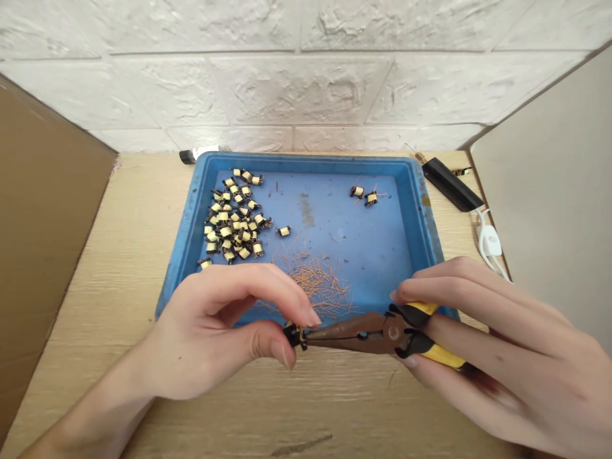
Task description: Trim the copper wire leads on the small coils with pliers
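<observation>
Between thumb and fingers, my left hand (215, 331) pinches a small black transformer (292, 335) just past the tray's front edge. My right hand (497, 344) grips long-nose pliers (363, 333) by their yellow-and-black handles. The tips of the pliers meet the pin side of the transformer; whether they clamp a pin or a wire is too small to tell. Behind the hands, the blue tray (306, 162) holds a heap of similar yellow-taped transformers (234, 223) on its left. A loose pile of copper-coloured wire clippings (322, 284) lies at its front middle.
Two transformers with wire ends (371, 199) sit at the tray's back right, and a single one (284, 231) lies beside the heap. A black soldering iron (449, 183) with a white cord rests right of the tray. Cardboard (43, 242) stands at left, a white brick-patterned wall behind.
</observation>
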{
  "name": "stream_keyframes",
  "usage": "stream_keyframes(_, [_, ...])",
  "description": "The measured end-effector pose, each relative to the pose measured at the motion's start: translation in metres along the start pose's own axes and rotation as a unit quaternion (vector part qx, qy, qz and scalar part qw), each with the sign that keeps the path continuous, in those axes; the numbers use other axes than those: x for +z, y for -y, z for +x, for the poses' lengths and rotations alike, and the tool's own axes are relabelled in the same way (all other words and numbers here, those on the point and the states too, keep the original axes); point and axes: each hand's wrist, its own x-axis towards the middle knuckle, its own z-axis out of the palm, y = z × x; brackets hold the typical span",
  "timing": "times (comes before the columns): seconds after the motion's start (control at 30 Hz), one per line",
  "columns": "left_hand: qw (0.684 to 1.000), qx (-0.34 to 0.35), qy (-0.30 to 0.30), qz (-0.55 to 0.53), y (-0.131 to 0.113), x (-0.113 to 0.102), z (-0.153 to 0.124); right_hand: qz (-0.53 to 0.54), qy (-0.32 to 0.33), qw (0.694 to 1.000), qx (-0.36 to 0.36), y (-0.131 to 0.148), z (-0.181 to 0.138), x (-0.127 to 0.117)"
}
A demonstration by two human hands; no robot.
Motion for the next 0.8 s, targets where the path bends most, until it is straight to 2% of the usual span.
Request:
stream_keyframes(0.2, [1.000,-0.008,0.006,0.018,0.0009,-0.0027,-0.0028,-0.018,0.011,1.000,-0.007,-0.0008,-0.0023,-0.0006])
stream_keyframes(0.47, [0.994,-0.084,0.055,0.034,-0.0042,-0.0058,-0.0025,-0.024,0.017,0.999,-0.014,-0.0001,-0.0024,0.0001])
stream_keyframes(0.63, [0.992,-0.057,0.086,0.071,-0.0038,-0.0076,0.0016,-0.016,0.013,1.000,-0.012,0.0004,-0.0002,0.0001])
stream_keyframes(0.8, [0.995,-0.030,0.091,0.031,-0.0023,-0.0012,0.0005,0.008,0.024,1.000,-0.007,0.0048,0.0019,0.0022])
